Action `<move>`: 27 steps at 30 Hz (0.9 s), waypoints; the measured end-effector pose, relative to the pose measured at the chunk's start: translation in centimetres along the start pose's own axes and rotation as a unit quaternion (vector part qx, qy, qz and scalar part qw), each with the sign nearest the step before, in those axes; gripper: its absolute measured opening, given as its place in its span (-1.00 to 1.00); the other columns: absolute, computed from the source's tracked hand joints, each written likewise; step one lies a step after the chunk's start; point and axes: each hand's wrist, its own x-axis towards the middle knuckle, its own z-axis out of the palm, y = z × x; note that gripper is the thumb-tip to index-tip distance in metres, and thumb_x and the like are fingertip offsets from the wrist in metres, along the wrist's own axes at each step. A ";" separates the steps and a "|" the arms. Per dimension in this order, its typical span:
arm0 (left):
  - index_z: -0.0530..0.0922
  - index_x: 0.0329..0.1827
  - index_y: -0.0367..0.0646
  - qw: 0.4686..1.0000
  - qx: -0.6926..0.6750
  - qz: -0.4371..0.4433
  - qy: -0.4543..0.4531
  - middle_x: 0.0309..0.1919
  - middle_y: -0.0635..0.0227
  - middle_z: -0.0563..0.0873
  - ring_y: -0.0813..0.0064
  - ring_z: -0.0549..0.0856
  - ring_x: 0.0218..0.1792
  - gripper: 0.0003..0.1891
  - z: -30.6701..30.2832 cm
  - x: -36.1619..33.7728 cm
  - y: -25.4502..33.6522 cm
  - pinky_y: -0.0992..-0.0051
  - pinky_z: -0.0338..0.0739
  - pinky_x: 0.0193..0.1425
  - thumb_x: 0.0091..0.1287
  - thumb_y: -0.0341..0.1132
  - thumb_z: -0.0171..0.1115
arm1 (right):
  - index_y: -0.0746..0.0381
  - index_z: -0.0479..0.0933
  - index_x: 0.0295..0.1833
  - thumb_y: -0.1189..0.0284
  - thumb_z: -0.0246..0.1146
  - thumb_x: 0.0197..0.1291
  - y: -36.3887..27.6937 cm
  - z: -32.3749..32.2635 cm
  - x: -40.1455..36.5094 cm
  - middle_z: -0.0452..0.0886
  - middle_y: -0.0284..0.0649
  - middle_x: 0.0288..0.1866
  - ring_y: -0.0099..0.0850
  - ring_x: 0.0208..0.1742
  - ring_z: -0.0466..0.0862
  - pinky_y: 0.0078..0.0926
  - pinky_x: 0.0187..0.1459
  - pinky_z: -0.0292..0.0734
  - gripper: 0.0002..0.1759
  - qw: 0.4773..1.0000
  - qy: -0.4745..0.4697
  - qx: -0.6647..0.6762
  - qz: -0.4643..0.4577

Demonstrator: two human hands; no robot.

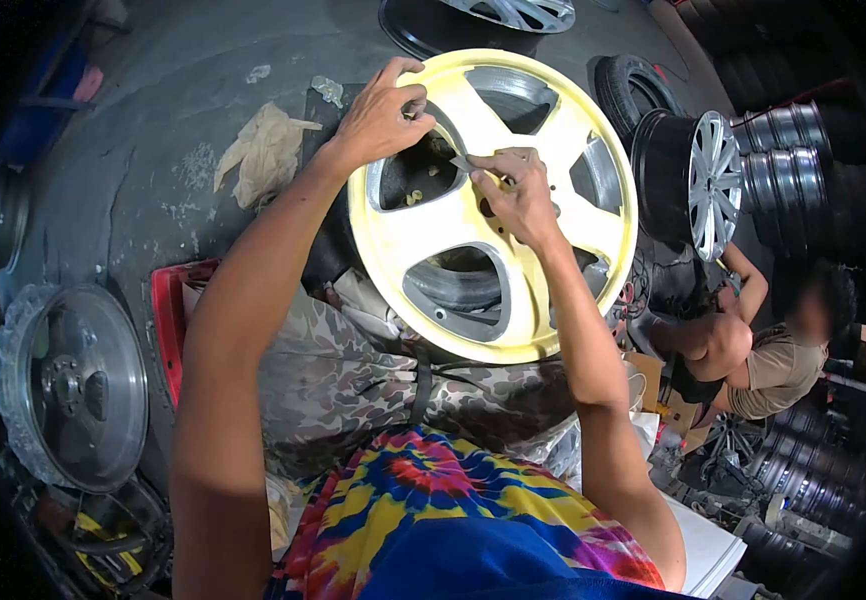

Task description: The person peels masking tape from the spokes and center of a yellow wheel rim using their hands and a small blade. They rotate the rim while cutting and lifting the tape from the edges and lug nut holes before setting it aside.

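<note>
A large pale-yellow wheel rim [435, 222] with broad spokes lies in front of me, grey showing inside its spoke openings. At its upper left edge, my left hand [385, 118] is closed with curled fingers against the outer lip. Over the spokes near the hub, my right hand [519, 196] pinches a small thin blade-like piece [461, 162], its tip at the edge of the upper left opening. The fingers hide most of that piece. Small yellow scraps [414, 198] lie beneath, seen through the opening.
A crumpled tan glove [265, 155] lies on the dark floor [168, 110]. A clear-wrapped wheel [71, 388] stands at left. To the right are a tyre [635, 90], a silver-spoked wheel [715, 185], stacked rims [798, 175] and a seated person [778, 370].
</note>
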 end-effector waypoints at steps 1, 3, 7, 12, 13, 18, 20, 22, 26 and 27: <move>0.58 -0.44 -0.22 1.000 0.004 0.008 0.010 0.40 0.19 0.56 0.02 0.66 0.28 -0.71 0.1 0.1 -0.1 0.10 0.57 0.36 0.23 -0.19 0.43 | 0.14 0.85 0.12 0.39 0.45 0.26 -0.2 0.0 0.1 0.84 -0.08 -0.04 -0.09 0.16 0.62 -0.05 0.29 0.46 -0.67 1.000 -0.009 -0.006 0.009; 0.60 -0.42 -0.22 0.999 0.012 0.026 0.019 0.38 0.19 0.57 0.01 0.66 0.27 -0.73 0.1 0.1 0.0 0.10 0.57 0.36 0.23 -0.19 0.43 | 0.16 0.83 0.15 0.36 0.47 0.26 0.1 0.2 0.0 0.82 -0.08 -0.12 -0.13 0.02 0.63 -0.09 0.17 0.52 -0.65 0.999 0.026 -0.017 -0.038; 0.61 -0.40 -0.24 0.993 -0.003 -0.012 0.114 0.16 0.17 0.68 0.07 0.70 0.16 -0.72 -0.8 1.1 -0.1 0.19 0.59 0.25 0.27 -0.20 0.44 | 0.24 0.79 0.21 0.33 0.47 0.36 1.9 -2.0 -1.4 0.81 -0.07 -0.14 -0.37 -0.12 0.72 -0.36 0.02 0.62 -0.63 0.976 0.127 0.149 0.098; 0.62 -0.40 -0.27 0.979 -0.041 -0.112 0.165 -0.29 0.25 0.78 0.26 0.79 -0.25 -0.71 -4.9 2.3 -0.9 0.33 0.64 -0.12 0.26 -0.25 0.53 | 0.39 0.71 0.07 0.40 0.45 0.43 7.4 -8.5 -6.0 0.77 -0.30 -0.22 -0.59 -0.13 0.70 -0.56 -0.02 0.59 -0.73 0.935 0.236 0.225 0.139; 0.63 -0.39 -0.28 0.970 -0.108 -0.165 0.142 -0.38 0.28 0.77 0.35 0.77 -0.37 -0.73 -5.5 2.0 -0.5 0.38 0.63 -0.23 0.27 -0.29 0.55 | 0.41 0.68 0.06 0.39 0.45 0.45 9.4 -8.7 -7.1 0.75 -0.32 -0.23 -0.61 -0.14 0.69 -0.59 -0.03 0.58 -0.72 0.923 0.267 0.240 0.136; 0.63 -0.23 -0.27 0.937 -0.252 -0.233 0.060 -0.40 0.33 0.76 0.57 0.79 -0.38 -0.80 -7.2 1.2 0.9 0.54 0.76 -0.23 0.42 -0.40 0.53 | 0.38 0.60 0.07 0.39 0.40 0.50 12.7 -8.6 -11.4 0.78 -0.25 -0.21 -0.58 -0.17 0.75 -0.58 -0.07 0.64 -0.74 0.871 0.338 0.297 0.196; 0.63 -0.21 -0.27 0.938 -0.263 -0.223 0.045 -0.38 0.31 0.78 0.56 0.80 -0.37 -0.80 -7.6 1.6 1.2 0.53 0.77 -0.22 0.41 -0.39 0.54 | 0.35 0.58 0.08 0.39 0.38 0.51 11.1 -9.4 -11.7 0.78 -0.23 -0.22 -0.56 -0.20 0.77 -0.57 -0.10 0.67 -0.75 0.888 0.336 0.271 0.161; 0.66 -0.10 -0.33 0.938 -0.265 -0.220 0.036 -0.37 0.31 0.79 0.54 0.80 -0.37 -0.77 -7.8 2.2 1.1 0.51 0.77 -0.22 0.40 -0.39 0.55 | 0.36 0.60 0.05 0.42 0.35 0.51 10.4 -9.4 -12.1 0.77 -0.23 -0.21 -0.53 -0.20 0.79 -0.54 -0.12 0.68 -0.79 0.899 0.324 0.247 0.162; 0.68 -0.03 -0.41 0.954 -0.207 -0.215 -0.036 -0.39 0.35 0.77 0.59 0.74 -0.41 -0.73 -6.8 2.2 2.7 0.54 0.69 -0.25 0.40 -0.38 0.54 | 0.37 0.63 0.05 0.45 0.34 0.47 9.2 -9.0 -13.1 0.76 -0.22 -0.22 -0.49 -0.23 0.75 -0.47 -0.10 0.65 -0.80 0.919 0.305 0.198 0.152; 0.68 -0.03 -0.41 0.954 -0.205 -0.213 -0.039 -0.39 0.35 0.77 0.59 0.74 -0.41 -0.73 -6.3 2.3 2.7 0.54 0.69 -0.25 0.40 -0.38 0.54 | 0.36 0.64 0.06 0.46 0.34 0.45 9.0 -8.9 -13.0 0.75 -0.21 -0.23 -0.50 -0.24 0.73 -0.46 -0.10 0.64 -0.80 0.925 0.302 0.184 0.141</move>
